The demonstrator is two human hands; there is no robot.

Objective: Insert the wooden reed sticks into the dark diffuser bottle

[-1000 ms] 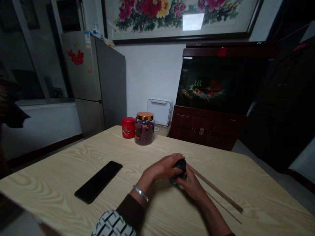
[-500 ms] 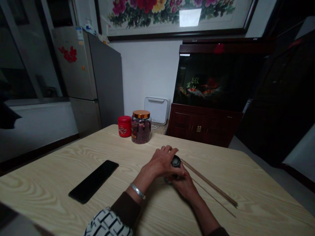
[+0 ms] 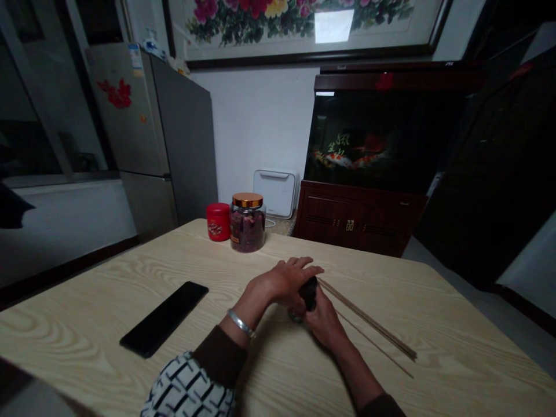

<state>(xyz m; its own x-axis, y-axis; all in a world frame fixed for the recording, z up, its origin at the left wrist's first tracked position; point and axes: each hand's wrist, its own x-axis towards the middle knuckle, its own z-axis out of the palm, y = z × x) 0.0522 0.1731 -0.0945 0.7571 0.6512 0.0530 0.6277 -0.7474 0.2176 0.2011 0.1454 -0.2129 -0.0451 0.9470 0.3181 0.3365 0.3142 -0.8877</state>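
Observation:
Both hands are together on a small dark object [image 3: 309, 293] over the middle of the table; its exact kind is hidden by the fingers. A glassy rounded edge [image 3: 295, 316] shows below it. My left hand [image 3: 284, 284], with a silver bangle at the wrist, reaches over from the left, its fingers stretched across the top and the thumb against the near side. My right hand [image 3: 324, 324] wraps round the object from the right, lower down. Just beyond that hand lies a bundle of thin brown sticks [image 3: 369, 318], with one loose stick [image 3: 377, 347] beside it.
A black phone [image 3: 165, 318] lies on the wooden table [image 3: 217, 359] to the left. Toward the far edge stand a red canister [image 3: 218, 222] and a clear jar [image 3: 247, 226] with a copper-coloured lid. A fridge [image 3: 182, 133] and a fish tank [image 3: 369, 139] are behind.
My left hand has shifted slightly right and turned, its fingers reaching further over the dark object. The object's round lighter top, visible before, has tilted out of sight. My right hand keeps its hold.

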